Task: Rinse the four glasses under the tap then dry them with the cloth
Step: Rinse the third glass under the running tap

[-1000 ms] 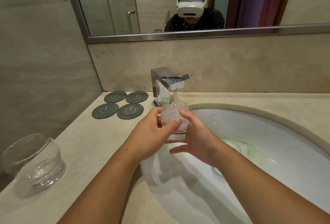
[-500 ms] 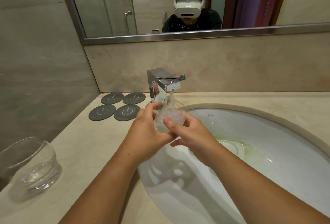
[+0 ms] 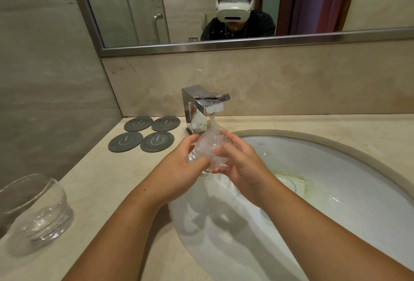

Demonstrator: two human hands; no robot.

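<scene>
white oval sink basin [image 3: 336, 191] below | chrome square tap [image 3: 201, 107] running | clear tumbler glass [image 3: 207, 153] under stream, tilted | your left hand [image 3: 179, 166] and right hand [image 3: 242, 164] clasp its sides | wet, slippery, brittle: hold the body, not the rim

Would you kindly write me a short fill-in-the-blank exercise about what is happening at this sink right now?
1. Both hands, the left hand and the right hand, hold one glass under the running ____.
2. The number of dark round coasters lying on the counter is ____.
3. A second glass stands on the counter to the ____ of the sink.

Missing words: tap; four; left
</scene>
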